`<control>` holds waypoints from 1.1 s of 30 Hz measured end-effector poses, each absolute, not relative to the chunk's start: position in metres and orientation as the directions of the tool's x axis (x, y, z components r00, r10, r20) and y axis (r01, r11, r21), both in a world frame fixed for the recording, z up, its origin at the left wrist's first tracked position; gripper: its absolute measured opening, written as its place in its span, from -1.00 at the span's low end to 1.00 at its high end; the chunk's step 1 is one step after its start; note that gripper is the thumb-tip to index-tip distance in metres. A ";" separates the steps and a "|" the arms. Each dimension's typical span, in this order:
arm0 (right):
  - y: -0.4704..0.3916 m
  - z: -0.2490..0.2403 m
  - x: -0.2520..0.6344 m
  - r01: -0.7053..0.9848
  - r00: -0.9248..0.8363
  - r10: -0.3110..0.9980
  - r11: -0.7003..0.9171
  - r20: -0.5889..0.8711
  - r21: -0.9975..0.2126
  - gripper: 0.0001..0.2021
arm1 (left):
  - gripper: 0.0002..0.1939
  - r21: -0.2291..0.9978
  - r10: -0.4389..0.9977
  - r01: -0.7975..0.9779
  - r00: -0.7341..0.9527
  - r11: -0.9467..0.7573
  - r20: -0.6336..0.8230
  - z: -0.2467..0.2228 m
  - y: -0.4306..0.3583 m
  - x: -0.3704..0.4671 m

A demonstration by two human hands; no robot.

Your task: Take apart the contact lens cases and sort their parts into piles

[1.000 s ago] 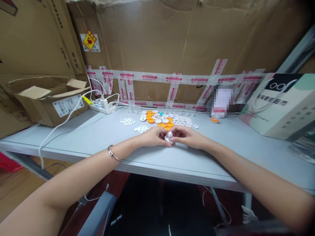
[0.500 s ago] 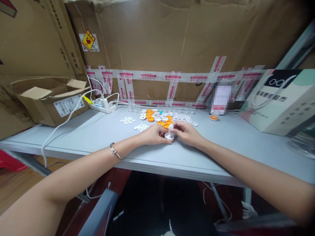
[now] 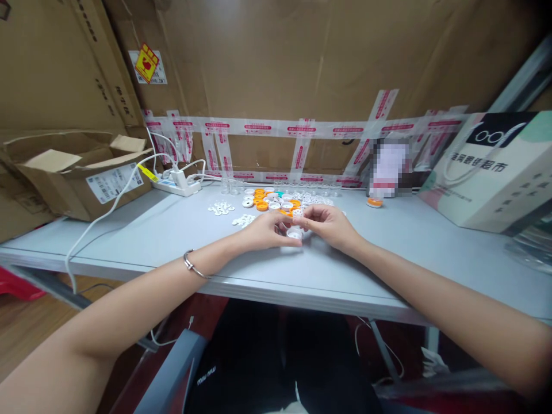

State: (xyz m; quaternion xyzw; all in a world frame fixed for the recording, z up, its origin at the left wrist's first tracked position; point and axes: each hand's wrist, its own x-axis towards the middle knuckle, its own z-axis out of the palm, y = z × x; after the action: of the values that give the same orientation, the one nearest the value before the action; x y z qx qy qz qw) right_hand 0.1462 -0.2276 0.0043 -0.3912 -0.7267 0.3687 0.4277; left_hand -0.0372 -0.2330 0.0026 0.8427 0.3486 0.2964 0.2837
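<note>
Near the table's front edge, my left hand [image 3: 272, 230] curves its thumb and fingers around a white round cap [image 3: 294, 233], whose hollow side faces up. Just above that cap, a small white slotted plastic disc [image 3: 297, 213] is pinched between the thumb and fingertips of my right hand [image 3: 324, 224]. The two hands nearly meet. Behind them lie orange caps [image 3: 261, 206], more white caps [image 3: 273, 206] and a heap of small white rings [image 3: 317, 199]. Small white discs [image 3: 221, 209] form one pile on the left, with a second pile [image 3: 244, 221] closer to my left hand.
Clear plastic pieces [image 3: 228, 187] stand along the back by the cardboard. A power strip [image 3: 176, 184] with cables and an open carton [image 3: 81, 178] are at the left. To the right are a phone [image 3: 388, 169], a lone orange-and-white cap [image 3: 374, 202] and a paper bag [image 3: 483, 172].
My right hand has shifted the small white disc slightly up, turning its slotted face into view. My left thumb has straightened along the white cap. The camera view has moved a little.
</note>
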 end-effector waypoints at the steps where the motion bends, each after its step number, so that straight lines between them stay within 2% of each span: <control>1: -0.228 0.005 0.146 0.232 -0.315 0.887 0.417 0.338 -0.879 -0.72 | -0.57 0.701 0.764 0.396 0.550 -0.594 0.337 0.004 -0.232 -0.037; 4: -0.229 0.007 0.146 0.173 -0.282 0.894 0.405 0.348 -0.898 -0.76 | -0.56 0.760 0.789 0.290 0.430 -0.581 0.438 0.006 -0.231 -0.035; 7: -0.231 0.008 0.145 0.135 -0.315 0.889 0.388 0.332 -0.912 -0.79 | -0.70 0.801 0.801 0.192 0.356 -0.566 0.481 0.008 -0.232 -0.034; 10: -0.234 0.009 0.144 0.120 -0.357 0.883 0.367 0.305 -0.923 -0.80 | -0.80 0.808 0.803 0.169 0.338 -0.565 0.491 0.010 -0.234 -0.033; 15: -0.238 0.014 0.145 0.126 -0.393 0.876 0.353 0.280 -0.927 -0.79 | -0.82 0.787 0.806 0.225 0.324 -0.575 0.496 0.012 -0.235 -0.033; 21: -0.240 0.017 0.144 0.111 -0.388 0.877 0.348 0.282 -0.931 -0.78 | -0.81 0.818 0.790 0.115 0.365 -0.563 0.493 0.011 -0.233 -0.033; 28: -0.237 0.018 0.145 0.069 -0.329 0.888 0.362 0.321 -0.930 -0.77 | -0.79 0.751 0.752 0.204 0.409 -0.628 0.517 0.012 -0.235 -0.034; 33: -0.234 0.014 0.145 0.081 -0.343 0.907 0.288 0.245 -0.954 -0.77 | -0.82 0.632 0.687 0.296 0.455 -0.716 0.566 0.006 -0.233 -0.036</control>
State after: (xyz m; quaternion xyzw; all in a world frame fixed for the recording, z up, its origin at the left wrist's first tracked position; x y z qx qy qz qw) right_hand 0.1450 -0.2341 0.0140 -0.3679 -0.6715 0.4695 0.4396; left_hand -0.0359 -0.2327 0.0063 0.8216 0.2992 0.4278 0.2288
